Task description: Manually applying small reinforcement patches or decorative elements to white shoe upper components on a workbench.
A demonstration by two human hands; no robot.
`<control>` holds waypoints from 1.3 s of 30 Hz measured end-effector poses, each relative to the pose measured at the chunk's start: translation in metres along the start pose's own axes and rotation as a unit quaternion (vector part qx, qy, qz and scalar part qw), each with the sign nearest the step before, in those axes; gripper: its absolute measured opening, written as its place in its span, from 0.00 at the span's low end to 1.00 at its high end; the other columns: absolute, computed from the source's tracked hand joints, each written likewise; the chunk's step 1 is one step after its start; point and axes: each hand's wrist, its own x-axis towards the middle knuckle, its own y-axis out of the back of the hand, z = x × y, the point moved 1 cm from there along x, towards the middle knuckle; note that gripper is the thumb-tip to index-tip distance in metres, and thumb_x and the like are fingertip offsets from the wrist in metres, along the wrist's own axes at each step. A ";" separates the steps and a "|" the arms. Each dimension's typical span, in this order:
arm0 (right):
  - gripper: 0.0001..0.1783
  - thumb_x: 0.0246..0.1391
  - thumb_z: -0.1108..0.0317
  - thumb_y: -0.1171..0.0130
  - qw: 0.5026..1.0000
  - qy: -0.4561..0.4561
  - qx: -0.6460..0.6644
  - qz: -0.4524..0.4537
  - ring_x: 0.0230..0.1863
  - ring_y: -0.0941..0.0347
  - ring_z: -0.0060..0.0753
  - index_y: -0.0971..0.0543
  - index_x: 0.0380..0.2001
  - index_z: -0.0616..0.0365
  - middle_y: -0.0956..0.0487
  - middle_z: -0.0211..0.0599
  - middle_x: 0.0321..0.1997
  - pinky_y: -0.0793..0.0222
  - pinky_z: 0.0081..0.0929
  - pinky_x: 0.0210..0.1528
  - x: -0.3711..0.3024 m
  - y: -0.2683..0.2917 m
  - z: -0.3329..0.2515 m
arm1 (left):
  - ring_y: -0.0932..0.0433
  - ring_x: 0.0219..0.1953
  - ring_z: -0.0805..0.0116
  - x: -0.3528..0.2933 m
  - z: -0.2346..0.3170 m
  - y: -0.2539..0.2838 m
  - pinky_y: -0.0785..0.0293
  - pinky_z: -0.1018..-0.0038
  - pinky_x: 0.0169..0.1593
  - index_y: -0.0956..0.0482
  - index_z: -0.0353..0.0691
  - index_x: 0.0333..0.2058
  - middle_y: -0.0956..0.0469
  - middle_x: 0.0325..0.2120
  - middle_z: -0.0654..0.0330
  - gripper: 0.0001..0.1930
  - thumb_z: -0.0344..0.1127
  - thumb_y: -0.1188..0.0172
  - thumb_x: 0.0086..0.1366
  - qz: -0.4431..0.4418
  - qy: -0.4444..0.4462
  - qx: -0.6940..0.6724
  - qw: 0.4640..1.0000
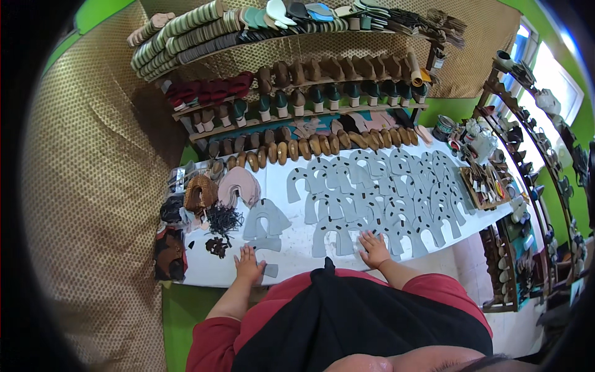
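My left hand (249, 265) lies with its fingers stretched out near the table's front edge, beside a small grey scrap (271, 270) and just below a grey curved strip (268, 244). Farther right, my right hand (374, 251) rests flat with fingers apart at the front row of grey U-shaped shoe upper pieces (326, 237). Those pieces spread in overlapping rows, with small black tabs on them. Beyond my left hand sits a stack of similar grey pieces (252, 225). Neither hand holds anything.
At left on the white table (297, 248) are stacked pink U-shaped pieces (248, 194), a heap of black strips (224, 219) and dark bits (217, 247). Wooden shoe lasts (304, 149) line the back below shelves. A tool tray (486, 187) stands right, near shoe racks (517, 130).
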 end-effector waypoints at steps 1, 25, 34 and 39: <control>0.32 0.60 0.51 0.48 1.000 0.000 0.002 -0.002 0.76 0.51 0.41 0.33 0.66 0.49 0.39 0.36 0.74 0.63 0.61 0.74 0.002 0.000 -0.001 | 0.60 0.75 0.50 0.000 -0.002 0.001 0.65 0.46 0.72 0.54 0.37 0.71 0.59 0.74 0.51 0.48 0.60 0.45 0.63 0.013 -0.004 0.011 1.000; 0.32 0.58 0.53 0.45 1.000 0.000 0.005 0.002 0.76 0.50 0.43 0.31 0.64 0.50 0.38 0.37 0.73 0.62 0.61 0.73 0.001 0.002 -0.003 | 0.70 0.76 0.50 -0.027 -0.033 0.017 0.73 0.42 0.71 0.63 0.44 0.73 0.70 0.75 0.53 0.52 0.64 0.47 0.62 -0.084 0.070 -0.024 0.994; 0.31 0.58 0.54 0.45 1.000 -0.007 -0.004 0.000 0.76 0.50 0.42 0.31 0.64 0.50 0.37 0.37 0.72 0.61 0.61 0.73 0.002 0.003 -0.006 | 0.74 0.75 0.43 -0.049 -0.106 0.048 0.67 0.36 0.70 0.66 0.50 0.73 0.73 0.74 0.51 0.61 0.68 0.38 0.53 -0.031 0.348 -0.088 0.933; 0.31 0.58 0.55 0.45 1.000 -0.010 -0.018 -0.004 0.76 0.49 0.42 0.31 0.64 0.49 0.37 0.36 0.72 0.61 0.62 0.73 0.006 0.004 -0.011 | 0.81 0.73 0.40 -0.045 -0.133 0.056 0.69 0.32 0.68 0.75 0.55 0.72 0.83 0.73 0.53 0.70 0.71 0.33 0.46 -0.152 0.304 -0.107 0.934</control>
